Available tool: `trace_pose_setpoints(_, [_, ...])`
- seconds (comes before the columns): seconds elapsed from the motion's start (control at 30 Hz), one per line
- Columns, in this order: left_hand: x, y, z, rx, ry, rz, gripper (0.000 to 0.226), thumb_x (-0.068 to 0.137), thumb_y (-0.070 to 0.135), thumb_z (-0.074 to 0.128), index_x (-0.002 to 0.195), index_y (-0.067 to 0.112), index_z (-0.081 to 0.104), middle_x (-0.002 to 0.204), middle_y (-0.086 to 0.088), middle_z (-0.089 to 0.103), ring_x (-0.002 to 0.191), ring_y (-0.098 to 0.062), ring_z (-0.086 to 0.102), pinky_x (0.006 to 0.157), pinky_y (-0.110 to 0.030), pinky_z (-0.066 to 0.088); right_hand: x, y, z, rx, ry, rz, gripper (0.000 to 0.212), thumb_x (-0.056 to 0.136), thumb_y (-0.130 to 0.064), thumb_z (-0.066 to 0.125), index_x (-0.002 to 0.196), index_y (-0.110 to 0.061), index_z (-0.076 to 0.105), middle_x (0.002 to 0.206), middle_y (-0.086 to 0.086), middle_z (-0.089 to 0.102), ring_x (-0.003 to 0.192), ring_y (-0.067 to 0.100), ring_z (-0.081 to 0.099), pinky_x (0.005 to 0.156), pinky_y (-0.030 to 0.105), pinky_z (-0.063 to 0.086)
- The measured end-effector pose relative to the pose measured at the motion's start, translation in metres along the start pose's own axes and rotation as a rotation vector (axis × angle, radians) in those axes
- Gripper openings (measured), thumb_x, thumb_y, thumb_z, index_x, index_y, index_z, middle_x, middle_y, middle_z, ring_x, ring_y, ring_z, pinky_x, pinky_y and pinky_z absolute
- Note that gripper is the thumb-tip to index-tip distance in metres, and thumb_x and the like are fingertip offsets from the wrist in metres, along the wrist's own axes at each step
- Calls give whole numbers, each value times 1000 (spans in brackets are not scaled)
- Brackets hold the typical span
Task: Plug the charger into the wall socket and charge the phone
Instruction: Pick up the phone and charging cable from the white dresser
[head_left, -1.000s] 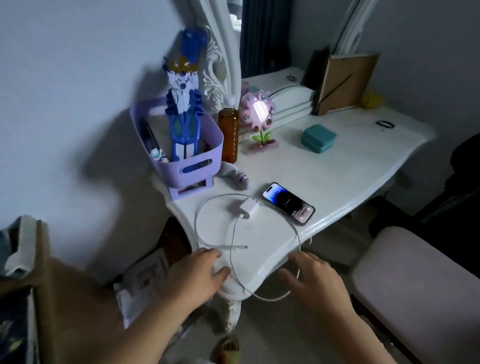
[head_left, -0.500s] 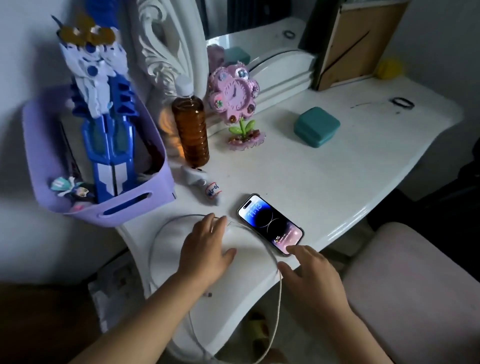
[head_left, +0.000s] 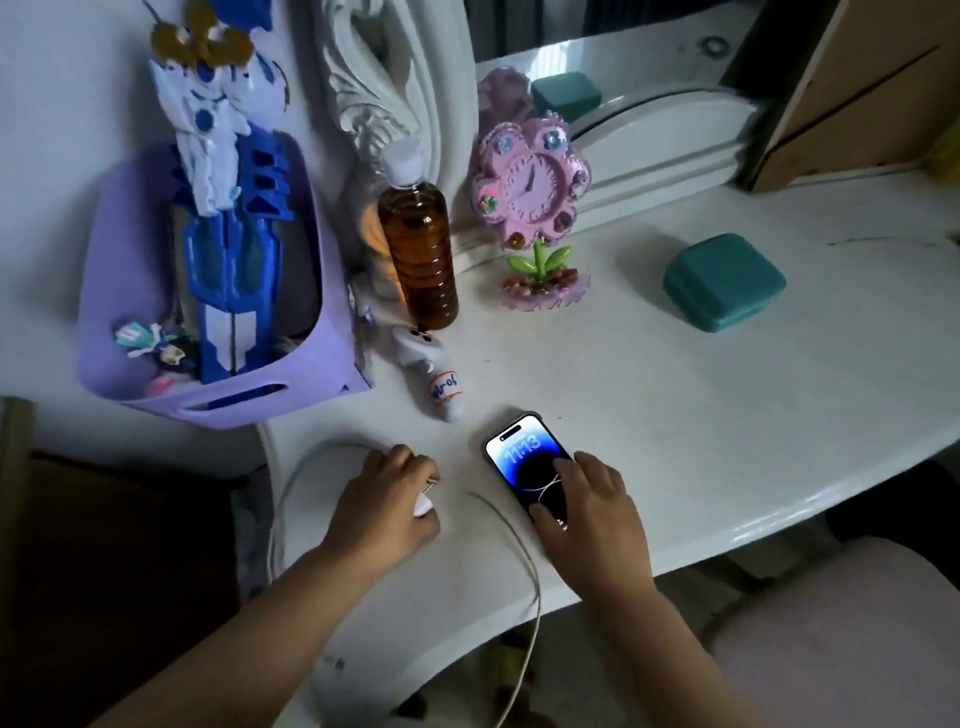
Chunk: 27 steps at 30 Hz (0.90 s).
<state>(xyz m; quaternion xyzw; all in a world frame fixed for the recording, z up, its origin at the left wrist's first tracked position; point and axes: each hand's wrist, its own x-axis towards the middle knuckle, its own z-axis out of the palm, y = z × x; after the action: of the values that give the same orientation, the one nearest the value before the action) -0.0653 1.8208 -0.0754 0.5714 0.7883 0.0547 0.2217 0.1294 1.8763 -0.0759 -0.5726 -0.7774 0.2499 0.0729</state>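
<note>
On the white dressing table (head_left: 701, 415) lies a phone (head_left: 522, 454) with its screen lit, near the front edge. My right hand (head_left: 587, 506) rests on its lower half, fingers and thumb around it. To the left, my left hand (head_left: 384, 501) is closed over the white charger plug (head_left: 423, 505); only a corner and its metal prongs show. The white cable (head_left: 511, 540) loops round my left hand on the table and hangs over the front edge. No wall socket is in view.
A purple basket (head_left: 311, 332) with a blue toy stands at the left. A brown bottle (head_left: 421, 249), a small white figure (head_left: 436, 379), a pink flower clock (head_left: 535, 197) and a teal box (head_left: 724, 280) sit behind. A pink stool (head_left: 852, 639) is at the lower right.
My left hand has closed over the charger plug. My right hand has slid from the table edge onto the phone. The view has moved closer to the table.
</note>
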Motion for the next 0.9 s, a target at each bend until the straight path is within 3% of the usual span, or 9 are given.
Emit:
trace_pose_setpoints(0.23, [-28,-11,-3,-41,83,-75,35,75,18,64,109,17,60,107,-9,56,101,-32,50,80,-40,50,13,-6,15,-91,-89,9,70,79,-29,62,139,-11,32,139,14,42,121,34,40,97,43,39])
trace_pose_setpoints(0.43, [-54,-11,2,-59,136,-135,39,80,20,60,118,16,56,111,-11,52,107,-31,44,85,-39,47,9,-17,11,-87,-117,22,88,69,-27,66,143,-20,19,122,12,46,111,32,38,89,42,38])
trace_pose_setpoints(0.6, [-91,-32,-4,-126,176,-258,47,73,41,40,105,12,58,110,-9,52,106,-27,46,82,-34,43,-21,-44,15,-71,-140,-104,92,67,-33,67,144,-22,18,124,9,45,113,29,38,91,40,38])
trace_pose_setpoints(0.73, [-135,-70,-10,-163,190,-446,30,81,35,48,101,13,54,114,-10,50,105,-26,45,87,-37,44,-49,-88,31,-85,-168,-257,93,66,-33,69,143,-22,19,127,8,45,113,26,38,92,39,40])
trace_pose_setpoints(0.9, [-221,-132,-5,-199,356,-599,27,81,31,54,97,9,55,107,-13,53,97,-28,46,73,-32,36,-102,-162,72,-87,-236,-464,92,67,-40,71,142,-23,22,132,8,45,115,26,40,93,40,41])
